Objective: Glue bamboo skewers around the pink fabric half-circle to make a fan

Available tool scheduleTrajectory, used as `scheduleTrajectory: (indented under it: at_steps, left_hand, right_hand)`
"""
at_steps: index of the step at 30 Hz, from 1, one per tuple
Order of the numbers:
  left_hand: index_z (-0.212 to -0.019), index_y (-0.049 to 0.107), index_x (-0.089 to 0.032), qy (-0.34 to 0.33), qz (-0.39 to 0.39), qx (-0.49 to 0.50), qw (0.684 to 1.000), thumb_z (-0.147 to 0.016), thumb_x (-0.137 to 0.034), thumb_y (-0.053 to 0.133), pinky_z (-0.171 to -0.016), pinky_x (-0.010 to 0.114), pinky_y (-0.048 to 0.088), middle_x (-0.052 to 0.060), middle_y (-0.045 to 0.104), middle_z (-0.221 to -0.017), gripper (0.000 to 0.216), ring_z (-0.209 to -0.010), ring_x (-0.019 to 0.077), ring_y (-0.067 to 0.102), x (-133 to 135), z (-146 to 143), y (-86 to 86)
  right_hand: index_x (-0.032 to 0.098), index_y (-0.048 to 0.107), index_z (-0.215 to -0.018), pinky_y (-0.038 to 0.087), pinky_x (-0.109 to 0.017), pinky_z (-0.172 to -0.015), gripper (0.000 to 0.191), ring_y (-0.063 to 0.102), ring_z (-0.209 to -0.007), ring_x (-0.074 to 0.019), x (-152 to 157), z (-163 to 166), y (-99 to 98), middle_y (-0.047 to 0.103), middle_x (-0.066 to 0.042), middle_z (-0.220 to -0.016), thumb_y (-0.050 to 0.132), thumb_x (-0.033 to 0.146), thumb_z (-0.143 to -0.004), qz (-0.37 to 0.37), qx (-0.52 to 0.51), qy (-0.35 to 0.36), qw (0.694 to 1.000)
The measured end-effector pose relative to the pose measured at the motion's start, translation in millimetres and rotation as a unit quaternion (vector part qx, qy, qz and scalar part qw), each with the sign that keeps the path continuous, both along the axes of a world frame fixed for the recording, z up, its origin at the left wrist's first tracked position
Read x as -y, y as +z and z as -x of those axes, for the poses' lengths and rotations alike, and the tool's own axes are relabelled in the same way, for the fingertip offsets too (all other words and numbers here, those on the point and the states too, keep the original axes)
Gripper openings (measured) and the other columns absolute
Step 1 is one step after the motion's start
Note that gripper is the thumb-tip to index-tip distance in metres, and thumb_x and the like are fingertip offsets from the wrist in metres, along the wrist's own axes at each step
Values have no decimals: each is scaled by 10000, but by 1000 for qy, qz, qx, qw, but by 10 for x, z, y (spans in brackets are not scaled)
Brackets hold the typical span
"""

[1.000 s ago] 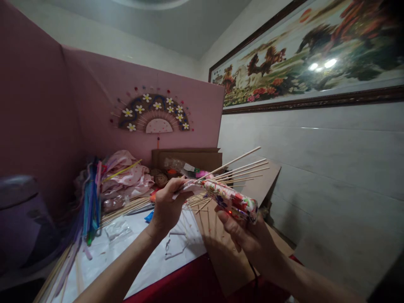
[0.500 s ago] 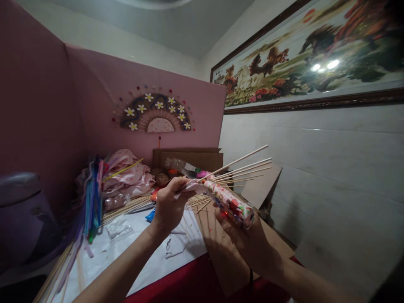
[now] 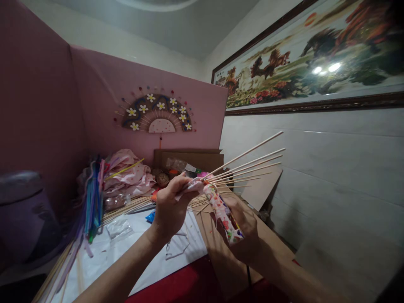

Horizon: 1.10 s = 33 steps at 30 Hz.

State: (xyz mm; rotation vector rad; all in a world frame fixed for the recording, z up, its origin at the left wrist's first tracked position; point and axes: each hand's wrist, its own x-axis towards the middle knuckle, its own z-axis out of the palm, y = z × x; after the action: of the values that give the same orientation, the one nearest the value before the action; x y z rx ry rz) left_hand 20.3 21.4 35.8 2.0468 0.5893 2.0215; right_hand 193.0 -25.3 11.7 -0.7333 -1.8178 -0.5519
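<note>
My left hand pinches a pale pink fabric-covered piece between thumb and fingers. Several thin wooden sticks spread from that piece to the right like a fan. Wrapped around a flower-patterned hot glue gun, my right hand holds it just below the sticks. The gun's orange tip is at the edge of the pink piece, where the sticks meet it; whether it touches cannot be made out. A dark cord hangs below my right hand.
White paper and brown cardboard cover the table. Pipe cleaners, pink cloth and loose sticks lie left and behind. A decorated fan is pinned on the pink panel. A purple container stands far left.
My right hand has turned the glue gun more upright and brought its tip against or near the pink piece's edge. The fanned sticks have tilted up and shifted slightly right.
</note>
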Motion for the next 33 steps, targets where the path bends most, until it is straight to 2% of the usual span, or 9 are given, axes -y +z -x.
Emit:
scheduleTrajectory:
  at_steps: [3,5,11,15,20,24,27,30,33]
  left_hand:
    - [-843,632,-192,2,-10,0,1000,-753,-205,674,-968,367,444,-27,671,-774,101,-708,112,620,-13,-2,-7]
    - [-829,632,-196,6,-7,3,1000,-746,-196,677,-1017,402,406,-38,670,-756,95,-677,108,616,-28,1,-15]
    - [-810,624,-203,28,-6,23,999,-734,-172,664,-1021,413,409,-56,667,-716,91,-677,121,626,-56,40,6]
    - [-825,622,-204,25,-10,38,999,-732,-159,662,-1040,416,394,-57,671,-733,111,-710,121,634,-82,80,37]
    - [-828,610,-195,22,5,79,997,-725,-165,678,-1005,413,421,-29,678,-774,128,-785,143,648,-88,121,82]
    - [-846,614,-177,27,20,114,993,-710,-145,679,-766,300,528,-8,685,-803,154,-771,139,649,-74,148,149]
    - [-829,612,-171,41,13,134,990,-682,-114,685,-728,273,525,-10,691,-816,174,-754,127,647,-84,169,189]
    - [-830,615,-171,48,1,141,989,-672,-103,689,-697,253,522,-18,693,-809,188,-733,117,644,-105,191,207]
    - [-826,619,-170,58,-10,139,988,-668,-90,688,-662,235,518,-25,687,-779,190,-711,109,637,-112,208,216]
  right_hand:
    - [176,458,-1084,493,-256,-612,252,620,-675,-161,-35,19,-63,635,-47,-791,512,189,-839,-14,5,-3,1000]
    - [169,454,-1095,492,-278,-630,260,629,-712,-179,-41,23,-130,640,-65,-824,497,205,-841,-3,9,-22,1000]
    - [179,510,-957,468,-285,-613,146,628,-668,-183,59,-16,-225,638,-46,-744,438,236,-843,50,51,-32,997]
    - [165,506,-1021,487,-283,-616,251,647,-706,-192,99,-171,-250,658,-76,-801,405,343,-875,48,68,-18,996]
    - [128,494,-1108,500,-292,-625,356,677,-746,-222,8,-482,-370,689,-123,-858,432,396,-883,100,33,-112,988]
    - [167,490,-1201,478,-277,-582,417,698,-743,-231,-75,-667,-383,724,-98,-915,479,425,-874,273,30,-197,941]
    - [170,463,-1261,482,-301,-682,415,683,-888,-249,-160,-765,-409,704,-113,-1023,436,367,-897,383,67,-213,896]
    - [121,455,-1290,450,-373,-864,459,604,-1076,-277,-258,-859,-515,611,-172,-1205,409,363,-903,431,116,-211,869]
    - [111,404,-1348,409,-403,-949,535,547,-1158,-277,-328,-939,-643,541,-182,-1297,416,403,-899,444,151,-200,860]
